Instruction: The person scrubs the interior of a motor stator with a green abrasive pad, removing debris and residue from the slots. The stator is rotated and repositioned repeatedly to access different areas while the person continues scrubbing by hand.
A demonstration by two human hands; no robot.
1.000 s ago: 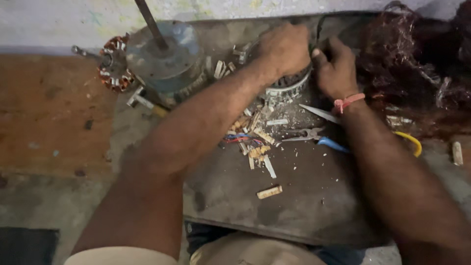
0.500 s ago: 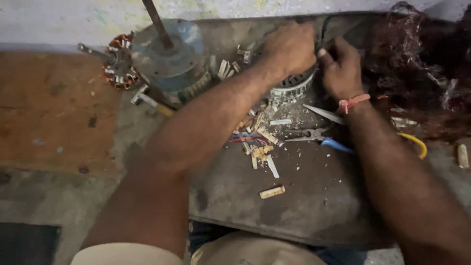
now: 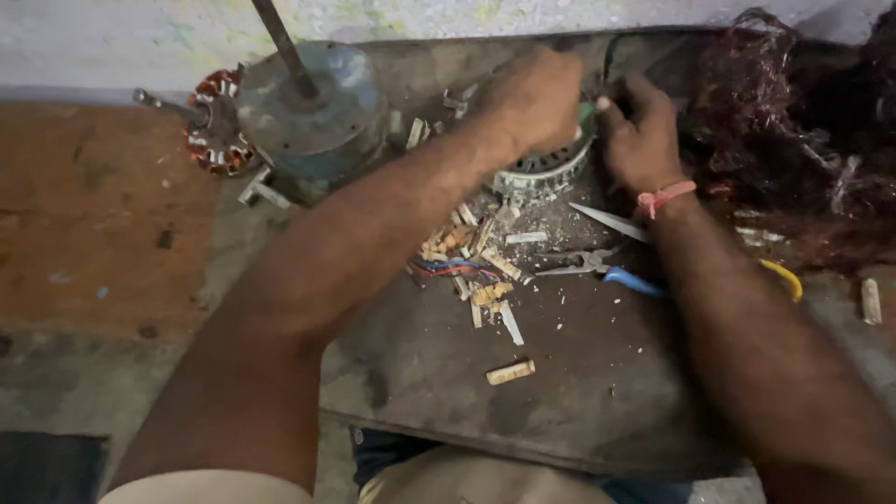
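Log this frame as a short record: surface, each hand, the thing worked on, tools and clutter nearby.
surface: dark metal sheet used as a bench
left hand: on top of the stator, fingers curled over it
right hand: at the stator's right rim, grip unclear
stator: round slotted metal ring at the far edge of the sheet
tools: pliers with blue handle, blade beside the right wrist
clutter: paper scraps, coloured wires, copper wire heap at right
left side: motor housing with shaft, wound rotor beside it

Left of the stator (image 3: pixel 546 173) sits the motor housing (image 3: pixel 313 117); before it, pliers (image 3: pixel 583 264) (scraps (image 3: pixel 511 371) nearer still); right, wire tangle (image 3: pixel 784 121).
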